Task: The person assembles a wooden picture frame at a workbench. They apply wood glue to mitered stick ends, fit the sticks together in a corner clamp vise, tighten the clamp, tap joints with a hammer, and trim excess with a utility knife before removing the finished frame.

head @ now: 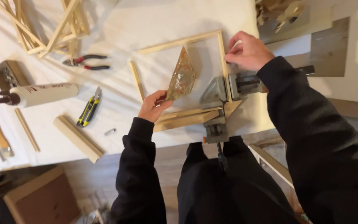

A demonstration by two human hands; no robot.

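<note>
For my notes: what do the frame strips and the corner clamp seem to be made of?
Frame strips: apparently pale bare wood, matte, with no visible paint. Corner clamp: probably grey metal, with a dull sheen and cast-looking jaws.

pliers (85,62) | utility knife (88,108) | glue tube (38,94) | wood block (78,138) | cardboard box (42,199)

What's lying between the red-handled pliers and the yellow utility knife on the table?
In the head view, nothing lies between the pliers and the utility knife: only bare white table cover. The white tube sits off to the side.
</note>
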